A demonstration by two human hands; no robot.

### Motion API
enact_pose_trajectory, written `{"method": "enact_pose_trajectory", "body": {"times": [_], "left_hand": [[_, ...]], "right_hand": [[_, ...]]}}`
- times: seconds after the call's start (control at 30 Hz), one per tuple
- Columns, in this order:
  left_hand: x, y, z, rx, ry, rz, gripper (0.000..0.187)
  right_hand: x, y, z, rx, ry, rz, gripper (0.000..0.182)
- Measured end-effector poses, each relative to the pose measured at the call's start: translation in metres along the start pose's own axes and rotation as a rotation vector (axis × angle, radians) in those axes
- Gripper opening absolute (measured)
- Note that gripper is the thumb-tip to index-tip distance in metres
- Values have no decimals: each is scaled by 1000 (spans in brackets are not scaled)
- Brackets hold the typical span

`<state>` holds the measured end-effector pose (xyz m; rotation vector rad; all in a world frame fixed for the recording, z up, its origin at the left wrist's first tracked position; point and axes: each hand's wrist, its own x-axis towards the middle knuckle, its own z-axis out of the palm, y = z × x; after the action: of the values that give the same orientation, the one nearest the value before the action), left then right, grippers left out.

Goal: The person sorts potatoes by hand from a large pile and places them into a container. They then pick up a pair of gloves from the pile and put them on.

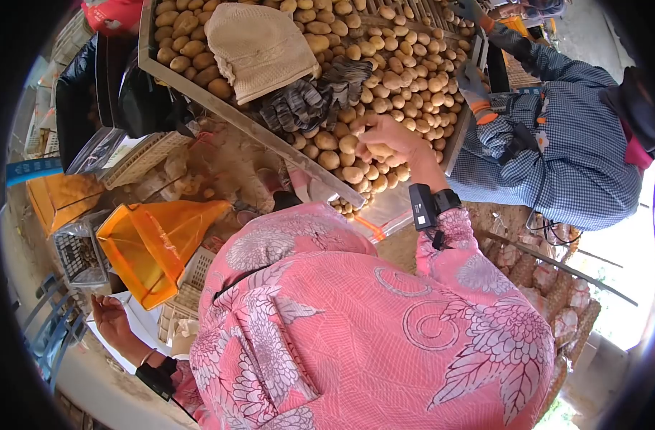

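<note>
My right hand (390, 137) is over the front edge of a heap of potatoes (406, 79), its fingers curled round a potato that shows in part below them. Beside it on the heap lie dark crumpled gloves (309, 100) and a beige mesh cloth (259, 50). My left hand (112, 322) hangs low on the left, away from the heap, its fingers loosely bent and apart with nothing in them. It is nearest to an orange bag (155, 247) that stands open.
A metal-edged sorting table (248, 132) bears the potatoes. At the right, a person in a checked top (571, 136) has gloved hands (474, 89) at the table's edge. Crates (137, 158) and another orange bag (58, 201) stand left; filled net sacks (549, 287) lie lower right.
</note>
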<state>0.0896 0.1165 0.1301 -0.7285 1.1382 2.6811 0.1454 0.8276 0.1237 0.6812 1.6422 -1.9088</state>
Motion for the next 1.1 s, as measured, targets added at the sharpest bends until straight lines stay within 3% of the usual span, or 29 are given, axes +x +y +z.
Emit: {"method": "enact_pose_trajectory", "body": {"times": [0.07,0.17,0.2,0.3,0.4,0.43,0.47,0.53,0.67,0.73,0.8,0.83,1.0,1.1], "left_hand": [[1,0,-1,7,-23,-14,21],[5,5,-14,-15,-68,-29,22],[4,4,-12,-20,-62,-22,22],[5,7,-18,-32,-133,-19,24],[2,2,-22,-34,-113,19,25],[0,-1,-23,-54,-85,34,26],[-2,-4,-23,-55,-83,41,26],[-8,-9,-23,-53,-63,36,26],[-15,-13,-30,-78,-110,27,27],[-18,-15,-31,-76,-106,27,26],[-20,-18,-31,-71,-103,23,26],[-21,-22,-27,-89,-96,1,25],[-21,-56,7,-39,-93,-36,22],[-17,-83,34,98,-42,-57,21]], "right_hand": [[3,-4,-4,35,6,13,38],[17,-3,-8,174,330,-367,38],[16,0,-11,168,321,-367,38],[2,-16,-2,-180,271,-4,24],[11,2,25,-222,105,-86,27],[21,9,30,-443,90,-190,28],[25,13,32,-445,84,-194,28],[28,14,41,-291,172,-82,34],[18,-7,52,-406,296,10,31],[19,-5,50,-447,299,-5,31],[22,1,44,-654,266,-63,33],[28,9,40,-831,256,-189,37],[32,27,47,-946,306,-199,44],[31,23,58,-1058,373,-367,42]]}}
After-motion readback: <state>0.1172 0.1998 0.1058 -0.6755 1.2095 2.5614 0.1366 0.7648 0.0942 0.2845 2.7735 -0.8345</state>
